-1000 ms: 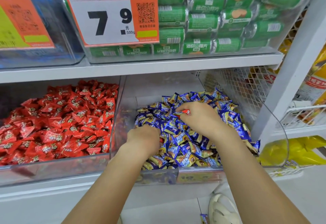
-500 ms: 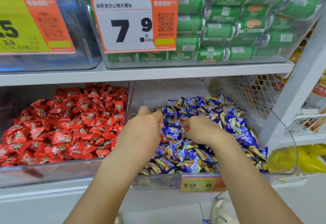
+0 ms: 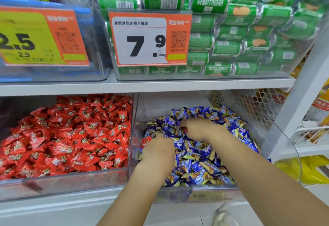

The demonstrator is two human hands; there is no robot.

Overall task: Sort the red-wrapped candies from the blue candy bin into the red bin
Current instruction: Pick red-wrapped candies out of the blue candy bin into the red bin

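Shop shelf | both hands in blue candy bin (image 3: 284, 147) | left hand (image 3: 158, 152), right hand (image 3: 199, 129): fingers buried, grip unclear

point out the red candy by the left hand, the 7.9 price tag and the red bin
red candy (image 3: 147, 140), head view, on its wrapper
7.9 price tag (image 3: 140, 44), head view, on the white panel
red bin (image 3: 71, 183), head view, on its clear front wall

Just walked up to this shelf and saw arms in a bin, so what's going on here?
A person is digging through the clear bin of blue-wrapped candies with both hands. The right hand pinches something red at its fingers, likely a stray red-wrapped candy. The left hand is buried near the bin's left wall, beside another red-wrapped candy; what it grips is hidden. The bin of red candies sits just to the left.
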